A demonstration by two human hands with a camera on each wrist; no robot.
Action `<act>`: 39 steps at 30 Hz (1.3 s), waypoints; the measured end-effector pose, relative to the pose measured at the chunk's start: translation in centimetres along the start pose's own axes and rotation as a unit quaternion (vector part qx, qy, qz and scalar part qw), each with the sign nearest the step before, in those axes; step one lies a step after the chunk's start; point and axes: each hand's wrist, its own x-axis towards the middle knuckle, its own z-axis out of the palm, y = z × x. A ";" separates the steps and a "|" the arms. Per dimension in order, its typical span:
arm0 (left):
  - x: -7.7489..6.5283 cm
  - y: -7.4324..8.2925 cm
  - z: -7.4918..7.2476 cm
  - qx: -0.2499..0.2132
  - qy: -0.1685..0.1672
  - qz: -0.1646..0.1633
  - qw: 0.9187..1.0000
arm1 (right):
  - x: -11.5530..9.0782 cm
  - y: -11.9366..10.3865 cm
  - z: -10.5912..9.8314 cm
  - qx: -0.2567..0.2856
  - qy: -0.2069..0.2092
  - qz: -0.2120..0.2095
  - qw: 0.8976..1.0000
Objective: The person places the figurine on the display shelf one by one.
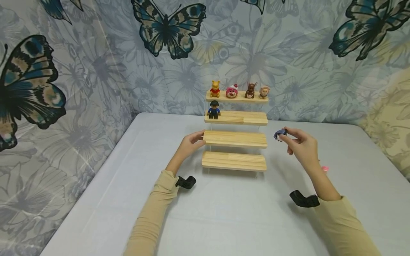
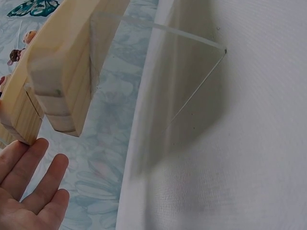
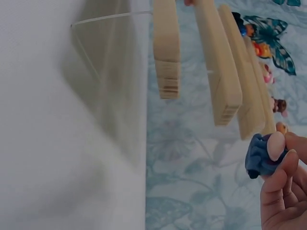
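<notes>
A small blue toy figure with a pale oval part is pinched between the thumb and fingers of my right hand. It is held in the air to the right of a stepped wooden display rack, level with the third shelf from the top. My left hand is at that shelf's left end. In the left wrist view, the left fingers are nearly straight, with fingertips right at the wood. A toy figure in a blue top and black hat stands at the left of the second shelf.
On the top shelf stand a yellow bear in red, a pink bear, a brown animal and a pale-faced figure. The bottom shelf is nearest me. Something pink shows behind my right forearm.
</notes>
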 end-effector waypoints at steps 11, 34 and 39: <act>0.0 0.1 0.0 0.007 -0.001 -0.006 1.000 | 2.3 1.3 1.5 0.005 -0.025 -0.030 0.999; 1.0 -3.1 -0.1 0.006 0.010 0.005 1.000 | 3.4 -18.7 6.3 0.118 -0.087 0.017 0.989; 0.5 -1.3 -0.1 -0.003 0.003 0.009 1.000 | 4.0 -20.0 7.2 0.146 -0.098 -0.002 0.984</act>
